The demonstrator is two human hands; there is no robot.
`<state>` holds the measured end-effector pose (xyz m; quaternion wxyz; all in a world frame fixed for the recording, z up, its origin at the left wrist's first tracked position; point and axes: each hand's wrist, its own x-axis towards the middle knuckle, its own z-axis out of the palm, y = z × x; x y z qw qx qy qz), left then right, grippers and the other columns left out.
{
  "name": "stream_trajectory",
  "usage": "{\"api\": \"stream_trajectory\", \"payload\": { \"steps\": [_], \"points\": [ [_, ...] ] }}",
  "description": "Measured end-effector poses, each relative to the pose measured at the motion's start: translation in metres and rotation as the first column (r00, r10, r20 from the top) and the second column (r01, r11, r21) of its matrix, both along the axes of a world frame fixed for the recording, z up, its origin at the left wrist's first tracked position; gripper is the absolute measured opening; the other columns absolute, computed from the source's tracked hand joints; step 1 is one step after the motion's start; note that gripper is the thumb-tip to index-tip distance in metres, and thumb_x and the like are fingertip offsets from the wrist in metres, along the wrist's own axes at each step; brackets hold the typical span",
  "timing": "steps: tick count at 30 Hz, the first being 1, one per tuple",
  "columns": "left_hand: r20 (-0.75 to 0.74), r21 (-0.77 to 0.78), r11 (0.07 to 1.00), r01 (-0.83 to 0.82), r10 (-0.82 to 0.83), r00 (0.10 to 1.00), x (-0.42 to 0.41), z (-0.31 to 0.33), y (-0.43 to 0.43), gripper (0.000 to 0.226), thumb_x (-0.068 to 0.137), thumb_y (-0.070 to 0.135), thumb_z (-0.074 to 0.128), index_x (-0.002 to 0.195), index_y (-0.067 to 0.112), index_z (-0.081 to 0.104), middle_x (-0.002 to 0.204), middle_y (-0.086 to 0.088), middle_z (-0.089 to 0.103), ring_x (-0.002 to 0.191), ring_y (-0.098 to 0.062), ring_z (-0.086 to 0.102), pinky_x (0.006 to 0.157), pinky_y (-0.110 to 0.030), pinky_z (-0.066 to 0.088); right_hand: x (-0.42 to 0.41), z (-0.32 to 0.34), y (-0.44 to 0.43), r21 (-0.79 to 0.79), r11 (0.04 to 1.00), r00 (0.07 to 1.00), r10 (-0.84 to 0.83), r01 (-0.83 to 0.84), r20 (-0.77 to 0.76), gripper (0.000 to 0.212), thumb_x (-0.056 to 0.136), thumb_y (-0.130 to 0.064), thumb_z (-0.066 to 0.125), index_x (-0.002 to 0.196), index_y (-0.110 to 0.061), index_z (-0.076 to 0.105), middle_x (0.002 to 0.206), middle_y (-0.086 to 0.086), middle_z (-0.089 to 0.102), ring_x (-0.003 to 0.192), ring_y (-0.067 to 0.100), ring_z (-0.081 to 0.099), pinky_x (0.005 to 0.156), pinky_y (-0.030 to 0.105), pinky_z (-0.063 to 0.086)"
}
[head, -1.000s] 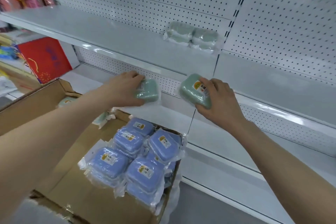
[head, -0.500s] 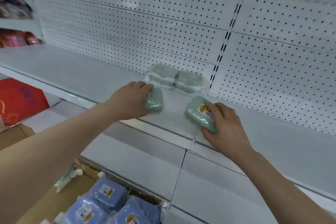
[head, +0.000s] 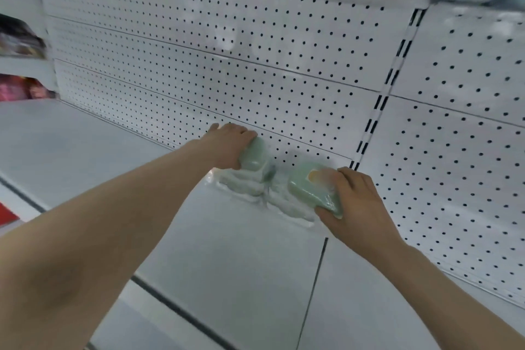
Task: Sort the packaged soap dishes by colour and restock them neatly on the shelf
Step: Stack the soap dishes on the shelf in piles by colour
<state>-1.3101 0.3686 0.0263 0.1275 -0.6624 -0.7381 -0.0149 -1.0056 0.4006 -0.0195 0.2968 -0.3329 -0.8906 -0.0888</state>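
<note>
Gripping a pale green plastic-wrapped soap dish (head: 255, 156), the left hand (head: 227, 145) holds it over the wrapped green pair (head: 245, 186) on the white metal shelf (head: 113, 156); the right hand (head: 355, 202) clasps a second labelled green dish (head: 309, 190) at its 4 o'clock; risk: slick film lets stacked dishes slide askew.

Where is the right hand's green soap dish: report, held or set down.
Held. The right hand grips the green soap dish, tilted, over packaged dishes lying on the shelf; whether it touches them, cannot tell.
</note>
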Motion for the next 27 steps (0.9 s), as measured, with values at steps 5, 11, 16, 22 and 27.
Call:
{"api": "stream_trajectory", "payload": {
  "steps": [5, 11, 16, 22, 27],
  "points": [
    [0.122, -0.060, 0.986, 0.154, -0.146, 0.982, 0.000, -0.013, 0.028, 0.061, 0.095, 0.015, 0.054, 0.150, 0.019, 0.028, 0.152, -0.002, 0.032, 0.139, -0.022, 0.025, 0.112, -0.036, 0.025, -0.019, 0.011, 0.029, -0.084, 0.996, 0.999, 0.022, -0.024, -0.030, 0.062, 0.081, -0.028, 0.073, 0.137, -0.023, 0.047, 0.129, 0.001, 0.048, 0.120, 0.022, 0.039, 0.099, 0.024, 0.028],
    [0.092, 0.371, 0.924, 0.092, -0.135, 0.987, -0.001, -0.049, 0.030, 0.042, 0.097, 0.020, 0.054, 0.138, 0.030, 0.050, 0.140, 0.001, 0.047, 0.126, -0.025, 0.040, 0.101, -0.034, 0.037, -0.048, 0.002, 0.061, -0.122, 0.992, 0.995, 0.050, -0.039, 0.091, 0.049, 0.089, -0.022, 0.062, 0.136, -0.022, 0.050, 0.132, 0.004, 0.052, 0.128, 0.027, 0.041, 0.110, 0.039, 0.033],
    [0.097, 0.383, 0.913, 0.140, -0.191, 0.977, -0.010, -0.068, 0.040, 0.056, 0.094, 0.000, 0.052, 0.144, 0.024, 0.042, 0.145, -0.002, 0.043, 0.134, -0.030, 0.035, 0.114, -0.036, 0.026, -0.063, -0.014, 0.067, 0.016, 1.000, 0.992, -0.005, 0.003, 0.123, 0.048, 0.091, -0.007, 0.058, 0.138, -0.017, 0.050, 0.132, 0.017, 0.054, 0.122, 0.039, 0.047, 0.101, 0.053, 0.042],
    [0.033, 0.393, 0.899, 0.196, -0.226, 0.973, -0.012, -0.067, 0.039, 0.064, 0.089, -0.008, 0.052, 0.146, 0.018, 0.038, 0.147, -0.008, 0.040, 0.134, -0.033, 0.034, 0.114, -0.038, 0.026, -0.062, -0.026, 0.068, 0.206, 0.978, 0.988, -0.050, 0.019, 0.149, 0.046, 0.094, -0.017, 0.051, 0.140, -0.016, 0.044, 0.130, 0.015, 0.052, 0.117, 0.037, 0.049, 0.099, 0.050, 0.044],
    [0.028, 0.381, 0.911, 0.156, -0.181, 0.983, -0.003, -0.060, 0.025, 0.074, 0.082, -0.016, 0.044, 0.147, 0.017, 0.037, 0.151, -0.008, 0.036, 0.140, -0.033, 0.027, 0.117, -0.039, 0.023, -0.064, -0.018, 0.063, 0.184, 0.980, 0.969, -0.115, 0.074, 0.221, 0.047, 0.098, -0.034, 0.028, 0.138, -0.018, 0.048, 0.129, 0.012, 0.055, 0.116, 0.035, 0.052, 0.097, 0.048, 0.045]
  ]
}}
